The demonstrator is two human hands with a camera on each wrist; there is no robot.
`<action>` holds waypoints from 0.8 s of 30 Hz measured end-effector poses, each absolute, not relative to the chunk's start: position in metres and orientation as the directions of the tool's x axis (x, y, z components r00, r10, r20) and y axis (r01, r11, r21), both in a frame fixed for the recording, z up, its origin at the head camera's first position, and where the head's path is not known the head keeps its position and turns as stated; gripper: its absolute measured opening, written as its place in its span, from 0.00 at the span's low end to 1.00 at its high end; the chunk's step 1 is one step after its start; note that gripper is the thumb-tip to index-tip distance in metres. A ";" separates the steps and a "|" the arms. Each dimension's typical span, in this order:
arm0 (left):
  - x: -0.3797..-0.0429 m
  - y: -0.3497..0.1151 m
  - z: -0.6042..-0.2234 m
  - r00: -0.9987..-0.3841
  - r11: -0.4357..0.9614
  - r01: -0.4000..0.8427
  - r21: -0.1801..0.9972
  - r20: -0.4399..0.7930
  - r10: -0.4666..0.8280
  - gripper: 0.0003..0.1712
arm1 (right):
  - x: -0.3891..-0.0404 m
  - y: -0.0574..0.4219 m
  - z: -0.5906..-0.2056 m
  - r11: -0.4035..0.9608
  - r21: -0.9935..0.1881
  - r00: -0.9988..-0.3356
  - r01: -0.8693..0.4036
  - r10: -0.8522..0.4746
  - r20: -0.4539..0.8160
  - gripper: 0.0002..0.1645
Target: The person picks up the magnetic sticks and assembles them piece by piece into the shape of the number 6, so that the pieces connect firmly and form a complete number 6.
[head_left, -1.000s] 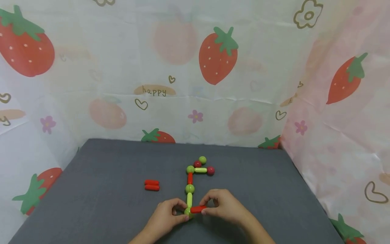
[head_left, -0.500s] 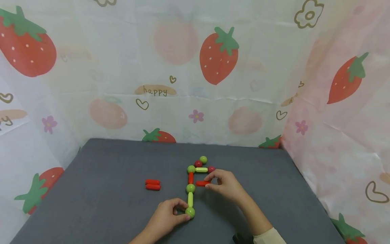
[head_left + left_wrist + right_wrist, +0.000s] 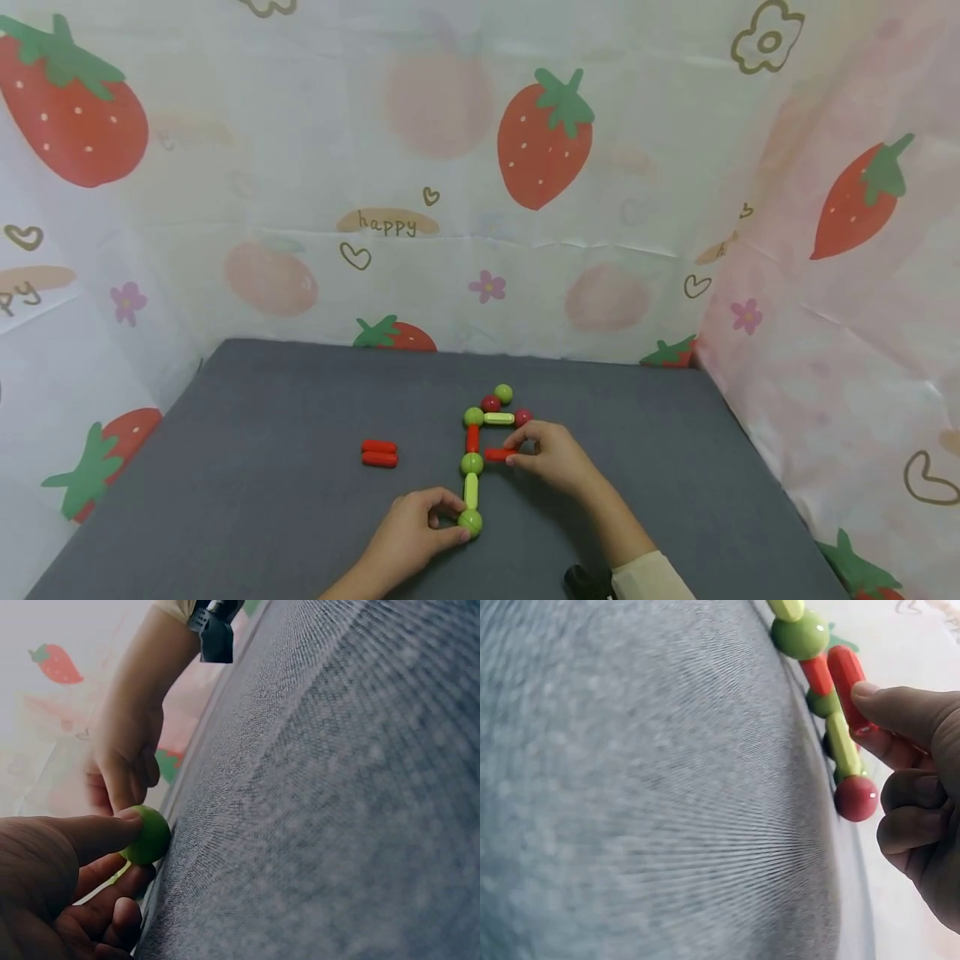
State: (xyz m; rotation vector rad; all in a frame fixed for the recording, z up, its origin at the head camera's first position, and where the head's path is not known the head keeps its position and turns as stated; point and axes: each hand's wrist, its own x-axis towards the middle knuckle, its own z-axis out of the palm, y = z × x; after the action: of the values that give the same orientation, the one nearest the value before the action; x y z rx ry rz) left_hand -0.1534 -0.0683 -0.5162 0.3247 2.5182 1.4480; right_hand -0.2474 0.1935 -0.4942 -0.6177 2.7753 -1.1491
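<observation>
My left hand (image 3: 412,527) pinches the green ball (image 3: 471,522) at the near end of a chain of balls and rods; the left wrist view shows thumb and fingers on this ball (image 3: 150,836). From it a yellow-green rod (image 3: 471,492) runs to a middle green ball (image 3: 472,463), then a red rod (image 3: 472,438) to a far green ball (image 3: 473,417). There a yellow-green rod (image 3: 498,418) branches right to a dark red ball (image 3: 522,416). Between thumb and index finger my right hand (image 3: 555,457) holds another red rod (image 3: 847,682), its free end pointing toward the middle ball.
Two red rods (image 3: 379,452) lie side by side on the grey table (image 3: 285,508), left of the chain. Behind the branch sit another dark red ball (image 3: 491,403) and a green ball (image 3: 503,393). A strawberry-print sheet (image 3: 420,167) rises around the table's back and sides.
My right hand has carried its red rod from the near green ball up the table to beside the middle one. The left hand still pinches the near ball.
</observation>
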 end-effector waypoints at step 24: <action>-0.150 -0.067 -0.518 -0.960 0.537 0.098 0.838 -0.061 0.272 0.15 | -0.267 0.189 -0.478 0.702 -0.596 -0.853 -0.391 -0.519 -0.052 0.07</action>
State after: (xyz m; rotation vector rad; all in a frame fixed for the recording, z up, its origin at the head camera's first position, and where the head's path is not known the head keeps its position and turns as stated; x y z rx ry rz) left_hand -0.1504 -0.0672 -0.5180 0.3153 2.5883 1.3941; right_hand -0.2666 0.1891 -0.4785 -0.7303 2.6948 -0.8704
